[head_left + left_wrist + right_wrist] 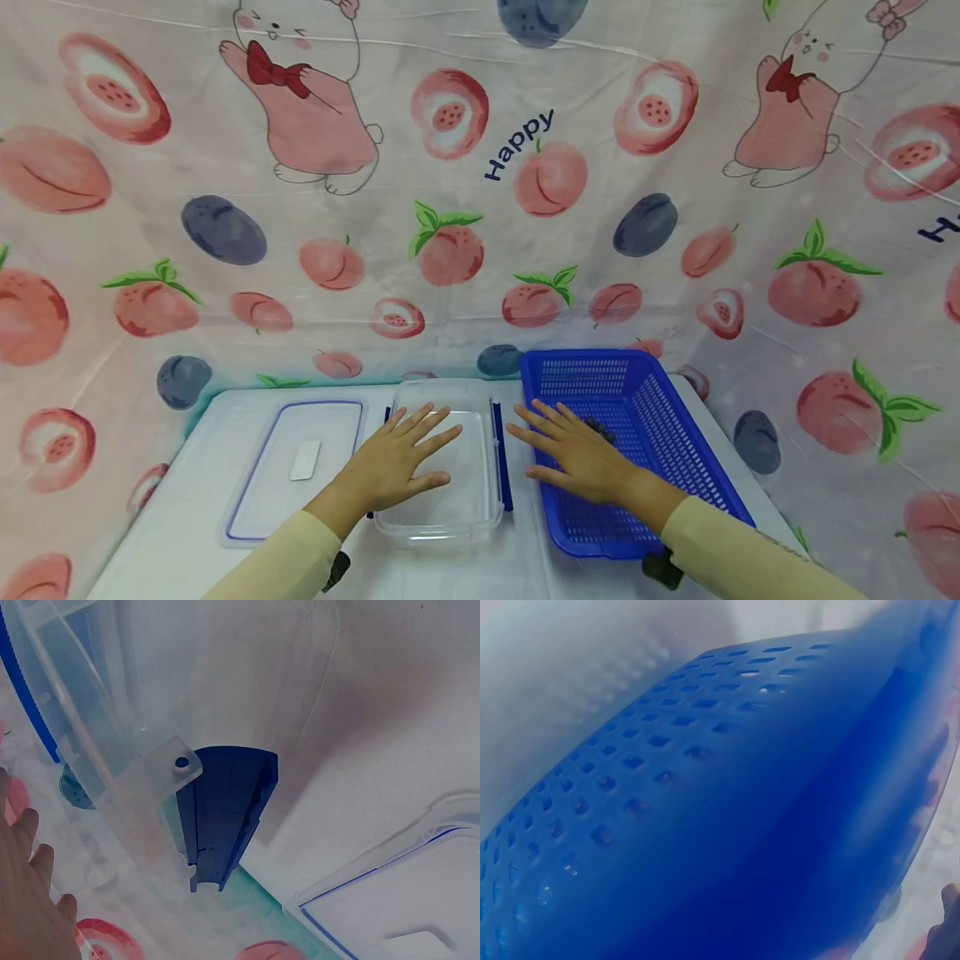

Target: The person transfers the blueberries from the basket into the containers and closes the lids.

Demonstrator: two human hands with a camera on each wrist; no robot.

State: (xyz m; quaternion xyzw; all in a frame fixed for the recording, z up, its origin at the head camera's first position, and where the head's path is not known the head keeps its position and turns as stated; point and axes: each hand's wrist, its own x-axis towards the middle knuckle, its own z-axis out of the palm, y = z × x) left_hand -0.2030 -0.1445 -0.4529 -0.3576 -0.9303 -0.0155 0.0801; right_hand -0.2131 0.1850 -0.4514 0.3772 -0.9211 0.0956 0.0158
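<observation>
My left hand (386,467) is held with spread, straight fingers above a clear plastic container (468,450) and holds nothing. The container has dark blue side latches; one latch (225,802) hangs outward in the left wrist view. My right hand (581,454), fingers likewise spread and bare of any object, hovers over the left part of a blue plastic basket (693,442). Small dark items (600,429) show inside the basket, partly hidden behind that hand; their kind is unclear. The right wrist view is mostly filled by the basket's perforated wall (660,742).
Left of the container, a clear lid (262,483) with a blue seal lies flat on the white table (180,517), with a white label (305,460) on it. Behind the table hangs a fruit-and-rabbit patterned cloth (450,183), which also comes down along the sides.
</observation>
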